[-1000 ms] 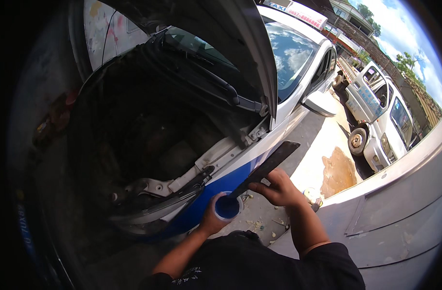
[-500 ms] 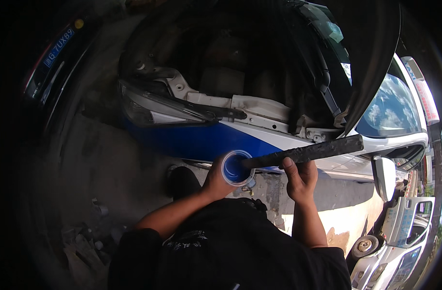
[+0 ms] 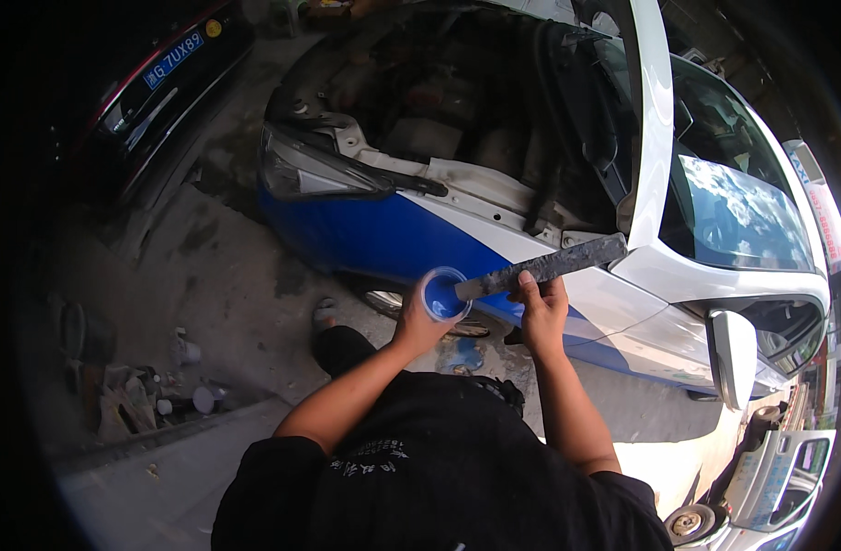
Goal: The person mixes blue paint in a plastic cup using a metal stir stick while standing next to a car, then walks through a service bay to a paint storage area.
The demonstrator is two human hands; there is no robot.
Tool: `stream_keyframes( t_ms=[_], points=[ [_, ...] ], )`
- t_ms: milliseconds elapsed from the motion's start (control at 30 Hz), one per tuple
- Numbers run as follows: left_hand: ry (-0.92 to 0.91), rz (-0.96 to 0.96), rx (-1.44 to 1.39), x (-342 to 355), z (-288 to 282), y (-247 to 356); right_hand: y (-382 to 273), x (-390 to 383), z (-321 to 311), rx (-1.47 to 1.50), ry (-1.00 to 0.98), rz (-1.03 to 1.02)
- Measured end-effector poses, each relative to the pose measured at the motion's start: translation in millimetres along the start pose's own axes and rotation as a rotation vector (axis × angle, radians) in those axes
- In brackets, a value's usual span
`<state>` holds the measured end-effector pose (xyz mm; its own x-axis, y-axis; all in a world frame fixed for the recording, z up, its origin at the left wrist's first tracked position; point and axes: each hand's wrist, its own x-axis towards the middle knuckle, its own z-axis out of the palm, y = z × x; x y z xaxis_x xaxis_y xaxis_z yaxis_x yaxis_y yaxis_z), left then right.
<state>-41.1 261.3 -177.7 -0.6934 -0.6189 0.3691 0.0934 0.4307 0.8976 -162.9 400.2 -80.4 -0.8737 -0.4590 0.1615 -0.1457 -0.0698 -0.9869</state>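
Observation:
My left hand (image 3: 418,323) is closed around a clear plastic cup (image 3: 445,272) with blue paint (image 3: 441,299) inside. A long, flat, dark stirring stick (image 3: 563,263), crusted with dried paint, slants from upper right down into the cup. Fingers and thumb of my right hand (image 3: 541,312) pinch that stick near its middle. Its lower tip is at the paint, and I cannot tell how deep it goes. Just beyond both hands stands a blue and white car (image 3: 374,225) with its hood raised.
A dark car (image 3: 154,101) is parked at the far left. Bottles, bags and tubs (image 3: 154,399) lie on the floor at lower left. The raised hood (image 3: 654,119) and a side mirror (image 3: 734,358) stand to the right, with a white van (image 3: 769,477) behind at lower right.
The view has shifted and brightened, showing more floor and the front wheel. Both hands still hold the cup and stick; the stick's upper end now appears farther left and higher.

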Motion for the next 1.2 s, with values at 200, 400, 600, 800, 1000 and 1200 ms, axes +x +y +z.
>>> stream_keyframes(
  t_ms=[200, 400, 600, 800, 1000, 1200],
  points=[
    [0.018, 0.039, 0.025, 9.0, 13.7, -13.5, 17.2, 16.9, -13.6, -0.087, -0.095, -0.070],
    [0.062, 0.065, 0.046, 12.4, 19.4, -26.7, 29.9, 14.9, -4.7, -0.044, 0.024, 0.083],
    [0.101, 0.064, 0.127, 17.5, 15.6, -32.8, 22.4, 23.1, -16.8, 0.134, 0.125, 0.156],
    [0.134, 0.004, 0.169, 16.0, 16.6, -44.7, 25.9, 28.9, -24.3, 0.203, 0.177, 0.220],
    [0.152, 0.000, 0.152, 19.5, 14.0, -47.4, 42.4, 32.4, -29.0, 0.285, 0.201, 0.266],
    [0.110, -0.072, 0.152, 20.7, 12.6, -48.9, 56.2, 33.1, -30.5, 0.399, 0.214, 0.290]
  ],
)
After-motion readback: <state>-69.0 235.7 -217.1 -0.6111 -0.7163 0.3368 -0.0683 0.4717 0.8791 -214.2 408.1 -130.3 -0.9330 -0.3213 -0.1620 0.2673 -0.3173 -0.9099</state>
